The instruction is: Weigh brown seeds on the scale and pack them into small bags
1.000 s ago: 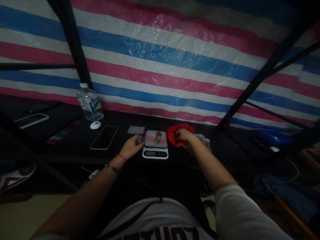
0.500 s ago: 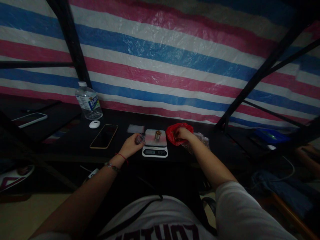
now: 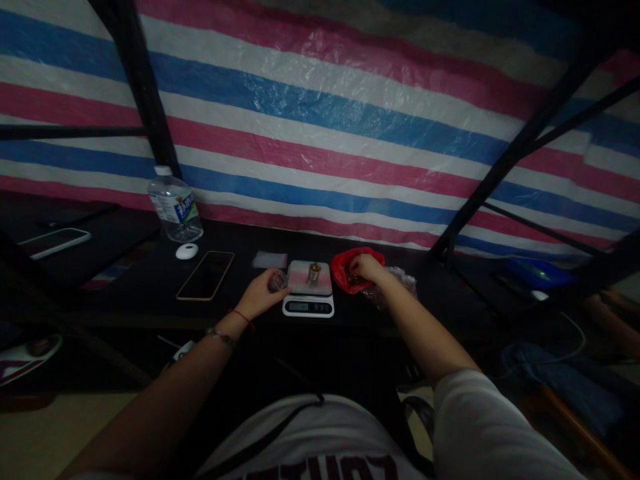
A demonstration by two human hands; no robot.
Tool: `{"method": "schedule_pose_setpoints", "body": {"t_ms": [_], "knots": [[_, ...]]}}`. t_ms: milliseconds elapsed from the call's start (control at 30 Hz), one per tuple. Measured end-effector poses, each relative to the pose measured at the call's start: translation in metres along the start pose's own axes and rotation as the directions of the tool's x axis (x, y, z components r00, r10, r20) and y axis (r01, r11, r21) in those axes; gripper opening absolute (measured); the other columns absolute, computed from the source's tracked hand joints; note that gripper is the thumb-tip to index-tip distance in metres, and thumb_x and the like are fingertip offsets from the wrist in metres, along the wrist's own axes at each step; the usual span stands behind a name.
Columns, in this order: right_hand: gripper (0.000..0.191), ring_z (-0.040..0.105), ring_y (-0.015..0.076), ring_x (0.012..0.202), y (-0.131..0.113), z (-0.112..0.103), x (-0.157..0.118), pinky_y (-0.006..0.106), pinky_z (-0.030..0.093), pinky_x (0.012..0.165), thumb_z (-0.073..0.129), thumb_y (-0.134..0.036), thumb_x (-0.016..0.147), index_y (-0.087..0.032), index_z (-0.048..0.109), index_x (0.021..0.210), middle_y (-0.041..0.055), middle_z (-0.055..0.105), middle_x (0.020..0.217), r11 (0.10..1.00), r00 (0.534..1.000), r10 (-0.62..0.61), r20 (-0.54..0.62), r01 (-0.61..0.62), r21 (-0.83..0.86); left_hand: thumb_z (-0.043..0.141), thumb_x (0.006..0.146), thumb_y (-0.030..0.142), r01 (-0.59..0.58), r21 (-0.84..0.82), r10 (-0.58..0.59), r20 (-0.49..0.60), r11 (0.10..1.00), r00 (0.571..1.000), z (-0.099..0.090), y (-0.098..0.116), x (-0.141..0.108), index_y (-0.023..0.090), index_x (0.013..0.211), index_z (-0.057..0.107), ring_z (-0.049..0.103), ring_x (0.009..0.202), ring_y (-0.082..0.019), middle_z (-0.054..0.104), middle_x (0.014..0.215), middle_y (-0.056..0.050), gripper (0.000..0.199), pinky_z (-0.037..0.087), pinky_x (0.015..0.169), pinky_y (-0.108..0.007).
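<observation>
My left hand (image 3: 263, 293) is closed around a small clear plastic container (image 3: 278, 281), just left of a white digital kitchen scale (image 3: 309, 306). On the scale's platform stands a small metal cup (image 3: 314, 273) with brownish-gold bits at its top. My right hand (image 3: 369, 268) reaches into an open red plastic bag (image 3: 341, 270), right of the scale. Its fingers are bent together over dark brownish contents, and what they hold is too small to make out. A clear plastic bag (image 3: 403, 283) lies partly beneath my right forearm.
Left of the scale lie a flat clear plastic packet (image 3: 270, 260), a phone (image 3: 206, 276) and a white oval object (image 3: 187, 251). A clear bottle (image 3: 175, 207) stands behind them. Black posts (image 3: 487, 180) frame the table, with striped sheeting (image 3: 320, 133) behind. A blue item (image 3: 543, 273) sits at right.
The view has shifted slightly. My right hand stays in the red bag with its fingers moved a little, and my left hand keeps its hold on the container.
</observation>
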State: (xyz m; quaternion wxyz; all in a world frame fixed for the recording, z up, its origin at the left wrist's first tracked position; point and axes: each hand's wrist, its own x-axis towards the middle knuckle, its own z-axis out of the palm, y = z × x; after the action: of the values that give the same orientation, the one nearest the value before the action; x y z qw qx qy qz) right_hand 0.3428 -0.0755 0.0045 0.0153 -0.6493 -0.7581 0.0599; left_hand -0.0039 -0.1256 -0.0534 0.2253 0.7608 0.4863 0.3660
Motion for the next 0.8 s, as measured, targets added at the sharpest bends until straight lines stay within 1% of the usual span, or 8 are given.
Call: {"method": "schedule_pose_setpoints", "body": {"t_ms": [100, 233, 333, 400, 500, 600, 667, 800], "knots": [[0.026, 0.066, 0.0141, 0.076, -0.001, -0.009, -0.004, 0.017, 0.045, 0.064, 0.065, -0.011, 0.071, -0.019, 0.076, 0.093, 0.0040, 0.075, 0.090, 1.000, 1.000, -0.003, 0.009, 0.003, 0.025, 0.063, 0.072, 0.052, 0.003, 0.010, -0.003, -0.001, 1.000, 1.000, 0.001, -0.002, 0.000, 0.018, 0.108, 0.058, 0.062, 0.084, -0.021, 0.067, 0.096, -0.005, 0.050, 0.048, 0.077, -0.032], [0.023, 0.066, 0.0142, 0.074, -0.008, -0.030, -0.010, 0.018, 0.045, 0.065, 0.064, -0.014, 0.074, -0.018, 0.076, 0.094, 0.0044, 0.075, 0.088, 0.999, 1.000, -0.005, -0.025, 0.006, 0.047, 0.063, 0.071, 0.053, 0.009, 0.012, -0.009, -0.003, 1.000, 1.000, 0.001, -0.002, 0.000, 0.018, 0.106, 0.058, 0.062, 0.084, -0.021, 0.067, 0.096, -0.005, 0.049, 0.048, 0.077, -0.032], [0.023, 0.065, 0.0144, 0.073, -0.030, -0.046, -0.012, 0.020, 0.046, 0.068, 0.064, -0.016, 0.075, -0.018, 0.075, 0.096, 0.0047, 0.074, 0.088, 0.992, 0.991, -0.047, -0.127, 0.062, 0.112, 0.063, 0.071, 0.053, 0.021, 0.018, -0.021, 0.006, 1.000, 1.000, 0.000, 0.000, 0.000, 0.019, 0.105, 0.058, 0.062, 0.084, -0.021, 0.067, 0.095, -0.005, 0.048, 0.048, 0.077, -0.032], [0.021, 0.065, 0.0141, 0.077, -0.054, -0.052, -0.011, 0.020, 0.045, 0.072, 0.064, -0.015, 0.076, -0.018, 0.075, 0.094, 0.0039, 0.074, 0.091, 0.970, 0.970, -0.160, -0.181, 0.188, 0.151, 0.063, 0.071, 0.052, 0.021, 0.022, -0.021, 0.008, 1.000, 1.000, -0.001, 0.001, 0.000, 0.019, 0.104, 0.058, 0.062, 0.084, -0.021, 0.066, 0.095, -0.005, 0.047, 0.047, 0.077, -0.033], [0.018, 0.065, 0.0138, 0.080, -0.091, -0.054, -0.007, 0.020, 0.045, 0.073, 0.065, -0.014, 0.076, -0.017, 0.074, 0.091, 0.0033, 0.073, 0.092, 0.920, 0.929, -0.327, -0.171, 0.355, 0.167, 0.062, 0.071, 0.052, 0.028, 0.012, -0.028, 0.012, 1.000, 1.000, -0.002, 0.004, 0.000, 0.019, 0.102, 0.058, 0.062, 0.084, -0.021, 0.066, 0.094, -0.005, 0.046, 0.048, 0.076, -0.033], [0.017, 0.064, 0.0138, 0.077, -0.116, -0.049, 0.001, 0.020, 0.044, 0.069, 0.065, -0.012, 0.075, -0.016, 0.073, 0.089, 0.0041, 0.073, 0.088, 0.912, 0.916, -0.381, -0.124, 0.395, 0.110, 0.062, 0.071, 0.051, 0.034, -0.001, -0.034, 0.009, 0.999, 0.999, -0.002, 0.006, -0.001, 0.019, 0.101, 0.058, 0.062, 0.082, -0.021, 0.067, 0.092, -0.004, 0.044, 0.048, 0.075, -0.033], [0.017, 0.065, 0.0139, 0.076, -0.123, -0.044, 0.006, 0.019, 0.043, 0.067, 0.066, -0.012, 0.073, -0.015, 0.074, 0.088, 0.0042, 0.073, 0.086, 0.917, 0.919, -0.384, -0.092, 0.391, 0.074, 0.062, 0.071, 0.050, 0.031, -0.009, -0.031, 0.000, 0.999, 1.000, -0.002, 0.007, -0.002, 0.019, 0.100, 0.058, 0.062, 0.082, -0.021, 0.067, 0.091, -0.004, 0.043, 0.048, 0.076, -0.033], [0.018, 0.065, 0.0135, 0.075, -0.121, -0.036, 0.014, 0.019, 0.042, 0.064, 0.065, -0.012, 0.072, -0.015, 0.074, 0.087, 0.0035, 0.073, 0.084, 0.918, 0.920, -0.389, -0.039, 0.391, 0.072, 0.062, 0.072, 0.049, 0.022, -0.023, -0.022, 0.001, 0.999, 1.000, -0.002, 0.007, -0.002, 0.019, 0.100, 0.059, 0.062, 0.081, -0.020, 0.067, 0.090, -0.004, 0.041, 0.048, 0.074, -0.032]]}}
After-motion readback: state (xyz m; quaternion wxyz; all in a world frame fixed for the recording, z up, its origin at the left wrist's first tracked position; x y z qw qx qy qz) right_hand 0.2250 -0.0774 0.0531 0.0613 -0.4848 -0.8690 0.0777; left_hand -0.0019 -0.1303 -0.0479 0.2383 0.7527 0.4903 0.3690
